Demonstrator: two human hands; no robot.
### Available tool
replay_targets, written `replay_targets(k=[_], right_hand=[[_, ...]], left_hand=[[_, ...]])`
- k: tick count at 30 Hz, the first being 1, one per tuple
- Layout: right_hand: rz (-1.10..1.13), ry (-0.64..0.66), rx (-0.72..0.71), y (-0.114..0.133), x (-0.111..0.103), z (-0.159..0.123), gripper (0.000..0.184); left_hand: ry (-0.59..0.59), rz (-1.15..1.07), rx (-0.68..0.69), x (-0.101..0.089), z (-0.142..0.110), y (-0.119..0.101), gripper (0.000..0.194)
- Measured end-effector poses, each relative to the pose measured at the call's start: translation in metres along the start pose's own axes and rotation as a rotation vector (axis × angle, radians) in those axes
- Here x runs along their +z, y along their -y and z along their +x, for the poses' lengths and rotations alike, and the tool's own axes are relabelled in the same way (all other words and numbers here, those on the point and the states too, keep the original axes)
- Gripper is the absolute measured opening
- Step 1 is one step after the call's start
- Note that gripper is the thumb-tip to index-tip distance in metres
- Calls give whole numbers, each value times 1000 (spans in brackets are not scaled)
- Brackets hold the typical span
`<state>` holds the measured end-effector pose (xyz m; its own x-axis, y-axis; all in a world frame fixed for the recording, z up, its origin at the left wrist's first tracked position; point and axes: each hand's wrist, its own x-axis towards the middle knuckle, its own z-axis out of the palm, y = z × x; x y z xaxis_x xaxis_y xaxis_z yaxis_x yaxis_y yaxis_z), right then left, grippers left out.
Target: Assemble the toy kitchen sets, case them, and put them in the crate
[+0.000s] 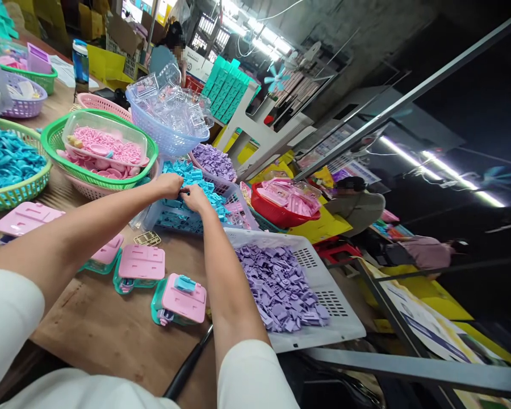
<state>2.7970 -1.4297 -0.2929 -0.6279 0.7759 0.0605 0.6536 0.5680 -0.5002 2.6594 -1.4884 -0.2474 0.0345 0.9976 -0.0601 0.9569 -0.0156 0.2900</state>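
Note:
Both my hands are stretched forward over a basket (153, 218) heaped with small blue plastic pieces (202, 187). My left hand (170, 185) is closed, its fingertips close to those of my right hand (196, 199), which is closed too. Whatever they pinch between them is too small and hidden to name. Nearer to me stand several pink-lidded toy boxes with teal bases. On the lid of the nearest box (183, 300) lies a blue piece (184, 283). A flat gold-coloured frame of parts (147, 238) lies on the table behind the boxes.
A white crate (340, 324) of purple pieces stands at my right. A green basket (51, 136) with pink parts and a blue basket (166, 142) of clear parts stand behind. A black-handled tool (187, 366) lies near the front edge. Other people sit farther off.

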Motion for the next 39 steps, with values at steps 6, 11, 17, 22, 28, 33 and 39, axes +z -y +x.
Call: replay_targets(k=[6,11,17,22,28,33,39], right_hand=[[246,-75,101,-8,-8,-6,36],[430,-168,134,-9,-21,-16,48],[801,-199,158,31,-33,-40,44],[998,30,237,68,-16,-87,28],[793,298,199,97,15,-143,26],[579,320,-40,99,29,-155,27],[351,235,-121,101,36,-156,22]], left_hand=[[-58,-215,36,-8,-3,11,8],[-122,-493,-21,-20,-2,14,22],[-128,-1028,-30,-34,-34,0,46],[-149,-798,380,-34,-113,14,38],[-12,-616,271,5,-183,49,39],[106,-487,91,24,-188,62,42],[92,-523,59,26,-184,58,40]])
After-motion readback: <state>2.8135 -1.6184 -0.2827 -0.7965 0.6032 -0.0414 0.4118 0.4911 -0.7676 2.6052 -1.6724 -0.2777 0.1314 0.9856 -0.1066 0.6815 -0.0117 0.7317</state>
